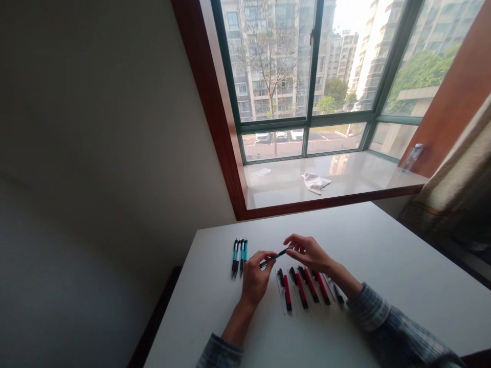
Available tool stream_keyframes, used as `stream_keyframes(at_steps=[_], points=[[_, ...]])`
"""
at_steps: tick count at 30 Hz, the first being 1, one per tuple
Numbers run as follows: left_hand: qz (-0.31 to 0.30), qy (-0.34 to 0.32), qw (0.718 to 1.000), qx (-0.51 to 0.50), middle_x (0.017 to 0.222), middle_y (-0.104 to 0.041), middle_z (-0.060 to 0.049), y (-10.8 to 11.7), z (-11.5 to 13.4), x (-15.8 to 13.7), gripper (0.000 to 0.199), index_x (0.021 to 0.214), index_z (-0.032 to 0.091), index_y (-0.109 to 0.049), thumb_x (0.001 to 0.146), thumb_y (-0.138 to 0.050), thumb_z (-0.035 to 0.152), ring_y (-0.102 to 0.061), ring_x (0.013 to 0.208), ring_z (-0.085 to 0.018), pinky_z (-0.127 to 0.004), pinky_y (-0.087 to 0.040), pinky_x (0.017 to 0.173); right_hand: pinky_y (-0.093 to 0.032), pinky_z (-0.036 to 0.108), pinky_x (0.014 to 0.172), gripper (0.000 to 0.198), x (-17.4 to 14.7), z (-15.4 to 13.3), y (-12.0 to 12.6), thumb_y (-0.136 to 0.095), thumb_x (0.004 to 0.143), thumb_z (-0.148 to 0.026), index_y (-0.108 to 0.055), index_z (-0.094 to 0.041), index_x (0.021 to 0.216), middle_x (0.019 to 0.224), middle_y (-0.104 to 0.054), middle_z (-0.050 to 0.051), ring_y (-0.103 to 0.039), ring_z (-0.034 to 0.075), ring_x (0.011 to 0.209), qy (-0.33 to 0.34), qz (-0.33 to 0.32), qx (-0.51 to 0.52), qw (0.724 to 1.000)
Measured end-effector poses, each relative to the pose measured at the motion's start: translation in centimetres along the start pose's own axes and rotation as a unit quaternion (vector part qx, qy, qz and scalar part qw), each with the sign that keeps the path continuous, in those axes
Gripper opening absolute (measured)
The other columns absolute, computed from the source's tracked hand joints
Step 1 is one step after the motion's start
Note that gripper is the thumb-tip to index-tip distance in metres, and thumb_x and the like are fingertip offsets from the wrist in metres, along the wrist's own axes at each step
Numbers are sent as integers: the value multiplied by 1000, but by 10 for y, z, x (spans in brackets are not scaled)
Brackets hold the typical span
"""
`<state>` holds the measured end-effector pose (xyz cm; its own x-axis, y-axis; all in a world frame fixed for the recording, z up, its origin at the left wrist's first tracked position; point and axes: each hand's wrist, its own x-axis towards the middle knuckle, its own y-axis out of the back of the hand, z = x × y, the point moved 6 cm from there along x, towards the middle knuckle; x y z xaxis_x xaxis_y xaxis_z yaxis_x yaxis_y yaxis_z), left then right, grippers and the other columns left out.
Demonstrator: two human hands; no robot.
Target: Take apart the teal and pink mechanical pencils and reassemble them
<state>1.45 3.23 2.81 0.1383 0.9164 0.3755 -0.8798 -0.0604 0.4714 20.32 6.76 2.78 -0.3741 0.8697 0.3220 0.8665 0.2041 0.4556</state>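
My left hand (256,276) grips a teal and black pen (282,253) just above the white table (215,306). The pen slants up to the right, toward my right hand (309,253), whose curled thumb and fingers close on its far end. What exactly sits between those fingertips is too small to make out. Left of my hands, several assembled teal and black pens (241,255) lie side by side. Below my right hand is a row of pen parts: red and black barrels (302,292), short black pieces (281,278) and thin pale refills (281,294).
Behind the table a windowsill (280,191) holds a crumpled white cloth (316,183), a flat pale paper (262,172) and a clear bottle (412,157). A bare wall (115,128) stands to the left. A curtain (456,163) hangs at the right.
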Motion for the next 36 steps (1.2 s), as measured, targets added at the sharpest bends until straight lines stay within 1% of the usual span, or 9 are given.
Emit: stream_keyframes(at_steps=[4, 7, 14, 17, 20, 24, 27, 31, 36], points=[[-3, -1, 1000, -2, 95, -76, -5, -1, 0, 0, 16, 100, 23, -76, 91, -63, 25, -71, 88, -22, -39, -59, 82, -42, 25, 52, 32, -1, -2, -2, -61, 95, -48, -69, -19, 87, 69, -67, 1, -52, 12, 55, -4, -9, -10, 1000], [1, -4, 1000, 0, 94, -76, -5, -1, 0, 0, 15, 99, 23, -76, 91, -64, 27, -71, 87, -22, -39, -60, 81, -42, 25, 52, 32, -2, -3, -4, -63, 93, -51, -69, -19, 94, 75, -68, 2, -55, 13, 56, -4, -17, 0, 1000], [3, 1, 1000, -13, 93, -77, -5, -1, 1, 0, 15, 98, 23, -77, 89, -67, 28, -71, 86, -22, -38, -60, 81, -37, 24, 48, 35, -3, -1, -8, -63, 93, -54, -69, -20, 91, 73, -69, 2, -51, 11, 50, -2, -16, -18, 1000], [1, 3, 1000, -24, 94, -77, -4, -1, 1, -1, 15, 100, 23, -78, 89, -67, 25, -72, 87, -21, -37, -61, 82, -38, 25, 49, 38, -4, -1, -9, -61, 95, -55, -69, -20, 85, 67, -67, 2, -53, 13, 50, 1, -13, -32, 999], [0, 4, 1000, -23, 95, -77, -4, -1, 1, -2, 15, 101, 23, -77, 90, -67, 24, -72, 88, -21, -37, -60, 82, -42, 25, 51, 33, -4, -1, -9, -62, 94, -53, -69, -20, 97, 76, -70, 3, -56, 13, 53, 1, -16, -17, 1000], [-1, 6, 1000, -23, 96, -77, -4, -2, 1, -2, 16, 101, 24, -77, 90, -66, 23, -71, 88, -22, -38, -60, 81, -43, 26, 53, 33, -4, -2, -9, -59, 97, -50, -69, -20, 88, 71, -68, 3, -56, 14, 56, 4, -12, -31, 999], [1, 6, 1000, -28, 95, -77, -5, -2, 2, -1, 14, 99, 23, -78, 89, -68, 23, -72, 88, -22, -38, -60, 82, -45, 26, 54, 29, -3, -2, -11, -63, 94, -49, -67, -20, 94, 80, -70, 4, -58, 15, 60, 1, -14, -6, 1000], [-6, 7, 999, -46, 96, -77, -5, -3, 2, -2, 15, 100, 22, -78, 90, -68, 26, -72, 90, -23, -38, -61, 83, -43, 26, 54, 33, -3, -1, -11, -59, 97, -48, -64, -20, 81, 69, -66, 2, -55, 14, 58, -11, 0, -23, 1000], [17, 14, 999, -37, 95, -77, -5, 0, -2, -1, 13, 99, 22, -77, 90, -68, 25, -72, 91, -22, -39, -59, 85, -46, 25, 57, 20, -3, 0, -13, -63, 93, -39, -65, -20, 96, 78, -68, 2, -58, 14, 63, -10, -25, 13, 1000]])
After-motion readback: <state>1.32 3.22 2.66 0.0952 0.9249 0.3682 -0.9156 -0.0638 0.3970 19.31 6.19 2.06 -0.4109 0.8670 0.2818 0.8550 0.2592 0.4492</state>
